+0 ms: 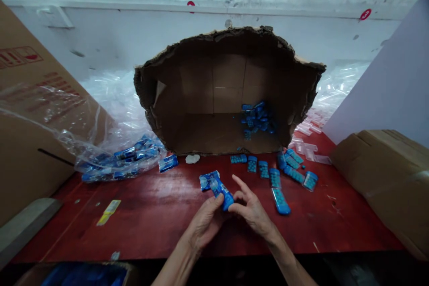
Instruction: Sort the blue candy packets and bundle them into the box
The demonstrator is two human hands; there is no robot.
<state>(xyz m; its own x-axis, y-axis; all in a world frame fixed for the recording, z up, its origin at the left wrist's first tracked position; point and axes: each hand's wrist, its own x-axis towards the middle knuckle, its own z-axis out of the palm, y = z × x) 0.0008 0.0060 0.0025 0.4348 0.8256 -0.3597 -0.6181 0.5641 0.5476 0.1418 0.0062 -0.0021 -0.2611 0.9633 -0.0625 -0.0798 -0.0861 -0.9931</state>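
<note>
A small blue printed packet [221, 191] lies slanted in my left hand [208, 221], with the thumb pressed on its lower part. My right hand [253, 212] meets the packet's lower right end with thumb and bent fingers, while its index finger stretches forward. Just behind the held packet, another blue packet [205, 182] rests on the red table [161, 219]. To the right of my hands lie several clear little containers filled with blue pieces, among them a nearest one [280, 201] with a blue cap.
A torn-open cardboard box [197, 132] stands at the back, with more blue containers [258, 118] inside. At left, a plastic bag [124, 163] holds blue packets. Cardboard boxes flank both sides, one at right [378, 183]. A yellow-and-white strip [109, 212] lies front left.
</note>
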